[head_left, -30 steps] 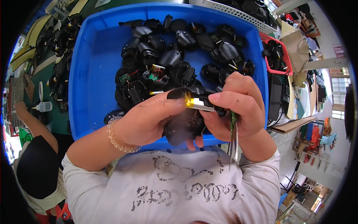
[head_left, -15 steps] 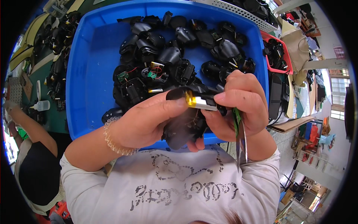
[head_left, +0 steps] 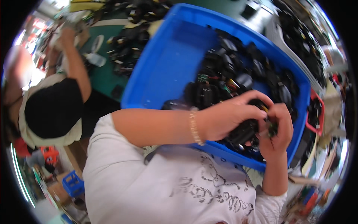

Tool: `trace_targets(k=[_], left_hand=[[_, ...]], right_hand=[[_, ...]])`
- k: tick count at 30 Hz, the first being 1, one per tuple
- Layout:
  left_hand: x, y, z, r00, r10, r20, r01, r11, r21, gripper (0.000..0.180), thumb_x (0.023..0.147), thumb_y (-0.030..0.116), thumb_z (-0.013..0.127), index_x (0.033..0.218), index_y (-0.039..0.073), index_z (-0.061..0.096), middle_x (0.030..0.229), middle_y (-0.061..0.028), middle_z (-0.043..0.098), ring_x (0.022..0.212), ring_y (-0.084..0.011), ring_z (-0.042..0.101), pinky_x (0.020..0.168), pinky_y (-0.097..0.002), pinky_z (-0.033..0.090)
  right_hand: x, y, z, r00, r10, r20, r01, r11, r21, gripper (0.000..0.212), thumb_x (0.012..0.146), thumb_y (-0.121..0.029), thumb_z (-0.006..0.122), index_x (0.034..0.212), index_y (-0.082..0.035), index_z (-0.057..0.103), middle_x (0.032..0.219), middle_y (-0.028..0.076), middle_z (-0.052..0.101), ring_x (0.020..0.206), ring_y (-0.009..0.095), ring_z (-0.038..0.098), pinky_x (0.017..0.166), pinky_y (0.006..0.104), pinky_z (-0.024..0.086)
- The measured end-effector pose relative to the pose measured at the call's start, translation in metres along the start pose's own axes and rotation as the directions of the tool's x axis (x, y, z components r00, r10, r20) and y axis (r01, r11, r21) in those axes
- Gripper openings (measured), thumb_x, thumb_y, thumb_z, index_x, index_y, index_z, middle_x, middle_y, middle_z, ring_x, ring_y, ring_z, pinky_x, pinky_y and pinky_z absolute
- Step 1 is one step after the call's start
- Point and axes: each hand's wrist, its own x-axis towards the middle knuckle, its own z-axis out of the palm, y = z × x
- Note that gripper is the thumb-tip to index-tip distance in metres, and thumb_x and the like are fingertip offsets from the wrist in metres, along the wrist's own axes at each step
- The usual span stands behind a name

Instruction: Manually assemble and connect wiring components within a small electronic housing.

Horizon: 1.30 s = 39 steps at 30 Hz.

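Both my hands are close together over the near right part of a blue bin [head_left: 147, 74]. My left hand [head_left: 233, 117] is closed around a black mouse-like plastic device [head_left: 242, 133], thumb and fingers bent over its top. A small yellow spot shows on it by the fingertips, where the silver pouch battery was seen earlier. My right hand [head_left: 278, 130] is curled against the device's right side, its fingers meeting the left fingertips. A blurred green piece of the scissors [head_left: 273, 129] shows within it; the blades cannot be made out. Similar black devices [head_left: 229, 61] fill the bin's right part, some with wires and green boards.
A white perforated tray [head_left: 283, 43] of black parts stands beyond the bin, and a red basket [head_left: 317, 123] at its right. More black parts [head_left: 130, 46] and a clear bottle [head_left: 96, 59] lie on the green table. Another person [head_left: 52, 108] works at the left.
The view has swung left, so the bin appears further right and tilted. My hands have drawn together over the device; the battery and scissor blades, plain before, are now mostly hidden.
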Motion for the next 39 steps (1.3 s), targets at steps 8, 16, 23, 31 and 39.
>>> trace_targets(k=[8, 16, 23, 31, 39], left_hand=[[0.007, -0.009, 0.0, 0.991, 0.131, 0.009, -0.13, 0.966, 0.223, 0.021, 0.093, 0.02, 0.044, 0.112, 0.011, 0.047, 0.085, -0.0039, 0.053, 0.07, -0.0099, 0.053, 0.061, -0.0239, 0.048], [0.008, -0.018, -0.004, 0.952, 0.305, 0.013, -0.266, 0.808, 0.526, 0.019, 0.094, 0.019, 0.044, 0.11, 0.009, 0.046, 0.094, -0.0016, 0.051, 0.093, -0.0068, 0.043, 0.085, -0.0236, 0.036], [0.004, -0.014, -0.002, 0.944, 0.331, -0.017, -0.256, 0.761, 0.595, 0.02, 0.096, 0.026, 0.041, 0.11, 0.012, 0.043, 0.084, -0.0002, 0.046, 0.082, -0.0061, 0.042, 0.073, -0.0232, 0.038], [0.006, -0.016, -0.004, 0.948, 0.313, -0.06, -0.209, 0.754, 0.622, 0.021, 0.096, 0.03, 0.042, 0.109, 0.013, 0.043, 0.086, -0.0036, 0.049, 0.086, -0.0096, 0.045, 0.077, -0.0254, 0.038], [0.011, -0.018, -0.007, 0.946, 0.303, -0.111, -0.185, 0.792, 0.582, 0.026, 0.092, 0.03, 0.05, 0.107, 0.009, 0.044, 0.089, -0.0051, 0.053, 0.086, -0.0097, 0.047, 0.076, -0.0249, 0.04]], right_hand=[[-0.007, -0.007, -0.001, 0.982, 0.189, 0.029, -0.191, 0.98, 0.058, 0.012, 0.079, -0.001, 0.056, 0.083, -0.002, 0.045, 0.072, 0.005, 0.042, 0.059, 0.012, 0.039, 0.053, 0.0247, 0.032], [-0.011, -0.004, 0.006, 0.961, 0.272, 0.048, -0.275, 0.959, 0.073, 0.013, 0.082, -0.002, 0.056, 0.082, -0.003, 0.043, 0.074, 0.004, 0.042, 0.062, 0.012, 0.036, 0.057, 0.0226, 0.03], [-0.016, 0.003, 0.014, 0.944, 0.329, -0.01, -0.323, 0.931, 0.17, 0.011, 0.084, 0.0, 0.055, 0.087, -0.004, 0.045, 0.081, 0.001, 0.043, 0.068, 0.007, 0.037, 0.06, 0.02, 0.031], [-0.016, 0.004, 0.014, 0.95, 0.312, 0.003, -0.307, 0.933, 0.189, 0.014, 0.083, 0.003, 0.054, 0.092, -0.003, 0.046, 0.085, 0.002, 0.045, 0.07, 0.007, 0.04, 0.064, 0.0184, 0.033], [-0.009, -0.004, 0.006, 0.954, 0.298, 0.018, -0.297, 0.946, 0.132, 0.013, 0.081, 0.003, 0.056, 0.084, -0.003, 0.044, 0.082, 0.004, 0.05, 0.068, 0.008, 0.044, 0.062, 0.0204, 0.036]])
